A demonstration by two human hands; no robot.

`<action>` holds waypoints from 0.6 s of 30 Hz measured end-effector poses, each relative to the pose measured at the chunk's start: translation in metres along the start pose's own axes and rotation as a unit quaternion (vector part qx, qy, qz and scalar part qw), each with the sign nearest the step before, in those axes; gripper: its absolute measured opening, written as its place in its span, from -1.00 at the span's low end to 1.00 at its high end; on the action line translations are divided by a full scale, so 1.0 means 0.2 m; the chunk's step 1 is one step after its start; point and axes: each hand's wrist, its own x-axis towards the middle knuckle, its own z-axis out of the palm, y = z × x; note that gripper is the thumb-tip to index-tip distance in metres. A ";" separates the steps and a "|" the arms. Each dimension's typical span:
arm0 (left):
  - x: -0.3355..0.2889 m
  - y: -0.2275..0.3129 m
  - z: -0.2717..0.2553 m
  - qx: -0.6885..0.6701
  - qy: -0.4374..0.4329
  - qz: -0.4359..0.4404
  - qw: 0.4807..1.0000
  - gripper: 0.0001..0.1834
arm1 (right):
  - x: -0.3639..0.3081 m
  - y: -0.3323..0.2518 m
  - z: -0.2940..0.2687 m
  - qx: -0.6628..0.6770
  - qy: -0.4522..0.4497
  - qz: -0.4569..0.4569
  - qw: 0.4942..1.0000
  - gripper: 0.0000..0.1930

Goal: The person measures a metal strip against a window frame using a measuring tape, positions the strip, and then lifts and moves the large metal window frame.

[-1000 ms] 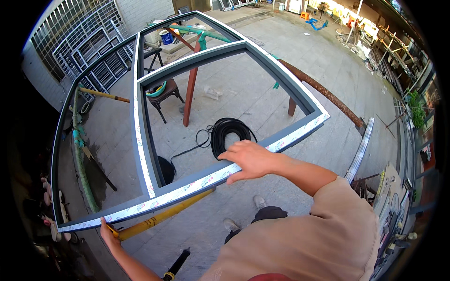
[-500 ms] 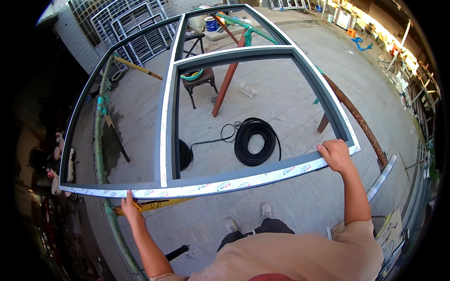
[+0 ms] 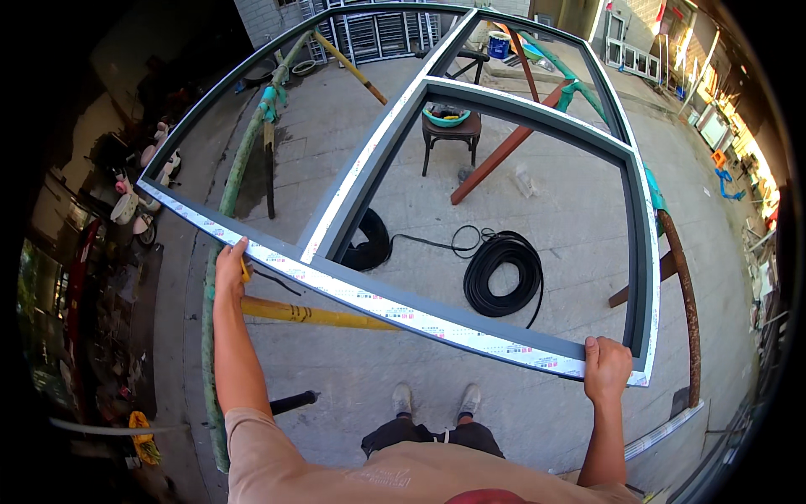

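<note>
A large grey window frame [image 3: 483,329], its faces covered with white printed protective film, lies across trestles in front of me. One upright bar and one crossbar divide it into several openings, none of them showing glass. My left hand [image 3: 232,267] grips the near rail left of the upright bar. A small yellow thing [image 3: 245,269] is tucked in that hand; its kind is unclear. Near the right corner, my right hand [image 3: 606,368] is closed around the same rail, thumb on top and the other fingers largely hidden.
Green pipe trestle [image 3: 238,168] supports the left side; a rusty post [image 3: 690,311] stands at right. Through the openings show coiled black strip [image 3: 470,273], a red-brown leg [image 3: 495,164] and a chair [image 3: 453,133] bearing a teal basin [image 3: 446,118]. A yellow pipe [image 3: 315,314] runs beneath the rail.
My view has swung left, so the frame's right corner appears lower and its left corner higher. Both hands keep hold of the near rail.
</note>
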 end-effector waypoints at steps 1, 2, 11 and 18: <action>0.09 0.02 -0.01 0.003 -0.012 -0.003 1.000 -0.69 | -0.01 -0.06 0.02 -0.002 0.004 0.002 1.000 -0.53; 0.14 0.06 0.04 0.007 -0.013 -0.001 1.000 -0.71 | -0.03 -0.10 0.03 -0.008 0.007 0.012 1.000 -0.52; 0.50 0.03 -0.13 0.182 0.078 0.104 0.975 -0.46 | -0.07 -0.46 0.09 0.009 -0.020 -0.026 0.999 -0.40; -0.57 -0.17 0.30 0.002 0.017 0.103 0.995 -0.38 | 0.06 -0.09 -0.10 0.067 -0.264 -0.156 0.949 -0.39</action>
